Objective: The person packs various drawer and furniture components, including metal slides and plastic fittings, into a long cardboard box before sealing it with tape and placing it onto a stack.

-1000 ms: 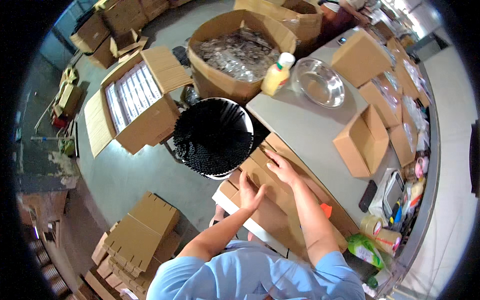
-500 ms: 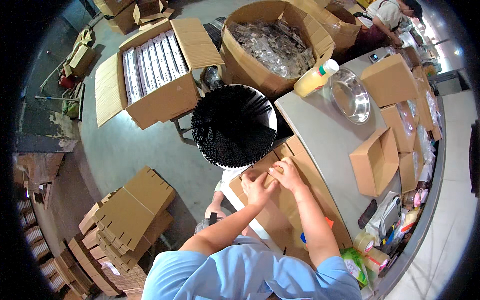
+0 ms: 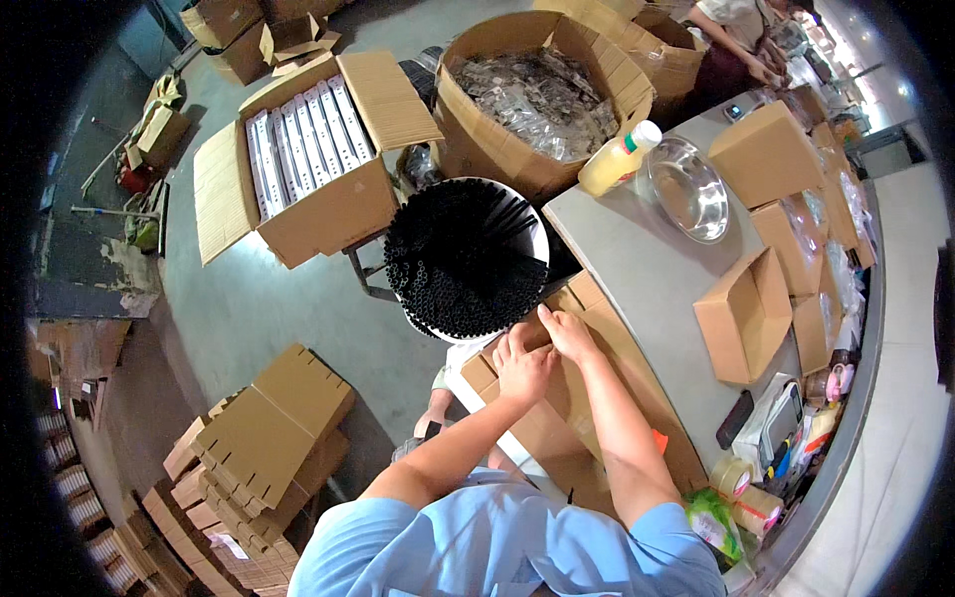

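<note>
My left hand (image 3: 521,366) and my right hand (image 3: 564,331) lie side by side on a long flat brown cardboard box (image 3: 587,398) at the near edge of the grey table (image 3: 647,269). The left hand's fingers curl over the box's far end; the right hand presses flat on its top flap. Just beyond the hands stands a white bucket (image 3: 466,257) packed with upright black tubes.
On the table stand a yellow bottle (image 3: 617,159), a steel bowl (image 3: 688,189) and several small cardboard boxes (image 3: 744,313). A large round carton of clear bags (image 3: 537,90) and an open box of white packs (image 3: 308,149) stand behind. Flat cartons (image 3: 264,428) are stacked on the floor at left. Another person (image 3: 731,40) works at the far end.
Both hands have slid along the box toward its far end by the bucket and come closer together. The view has shifted as my head moved.
</note>
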`<state>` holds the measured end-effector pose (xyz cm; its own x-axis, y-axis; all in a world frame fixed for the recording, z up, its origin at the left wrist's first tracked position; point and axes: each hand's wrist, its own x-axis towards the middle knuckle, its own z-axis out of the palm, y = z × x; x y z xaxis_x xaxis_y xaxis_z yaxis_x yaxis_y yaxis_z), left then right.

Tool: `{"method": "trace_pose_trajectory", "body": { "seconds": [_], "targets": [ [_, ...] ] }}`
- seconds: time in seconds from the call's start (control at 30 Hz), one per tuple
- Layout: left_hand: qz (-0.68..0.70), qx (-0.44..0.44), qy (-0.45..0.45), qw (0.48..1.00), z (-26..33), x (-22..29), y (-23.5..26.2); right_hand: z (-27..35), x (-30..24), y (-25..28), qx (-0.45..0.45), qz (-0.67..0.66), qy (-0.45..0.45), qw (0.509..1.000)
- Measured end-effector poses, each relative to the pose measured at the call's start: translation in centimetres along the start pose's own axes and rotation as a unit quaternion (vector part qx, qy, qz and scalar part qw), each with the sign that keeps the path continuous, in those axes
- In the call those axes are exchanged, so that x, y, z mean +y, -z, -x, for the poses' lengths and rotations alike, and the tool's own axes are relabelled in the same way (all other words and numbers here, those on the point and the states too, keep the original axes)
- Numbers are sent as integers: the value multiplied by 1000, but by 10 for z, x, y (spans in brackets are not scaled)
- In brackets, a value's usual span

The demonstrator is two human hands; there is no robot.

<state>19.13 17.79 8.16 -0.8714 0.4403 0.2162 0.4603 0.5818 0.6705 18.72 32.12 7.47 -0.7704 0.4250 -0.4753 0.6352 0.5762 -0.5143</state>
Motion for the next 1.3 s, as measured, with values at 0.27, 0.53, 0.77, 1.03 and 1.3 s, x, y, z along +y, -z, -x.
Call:
{"method": "trace_pose_trajectory", "body": {
  "seconds": [0.27, 0.53, 0.77, 1.03, 1.3],
  "targets": [
    [243, -166, 175, 939, -6, -31, -5, 185, 8, 74, -59, 118, -185, 974],
    [241, -222, 161, 931, -16, -30, -13, 258, 70, 6, 153, 42, -153, 975],
    [397, -274, 280, 830, -13, -45, -15, 184, 11, 23, 236, -70, 135, 960],
    [604, -373, 333, 621, -33, -42, 24, 144, 3, 25, 153, -20, 213, 965],
    [590, -394, 305, 635, -35, -57, 6, 143, 2, 31, 122, -17, 253, 960]
  ]
}}
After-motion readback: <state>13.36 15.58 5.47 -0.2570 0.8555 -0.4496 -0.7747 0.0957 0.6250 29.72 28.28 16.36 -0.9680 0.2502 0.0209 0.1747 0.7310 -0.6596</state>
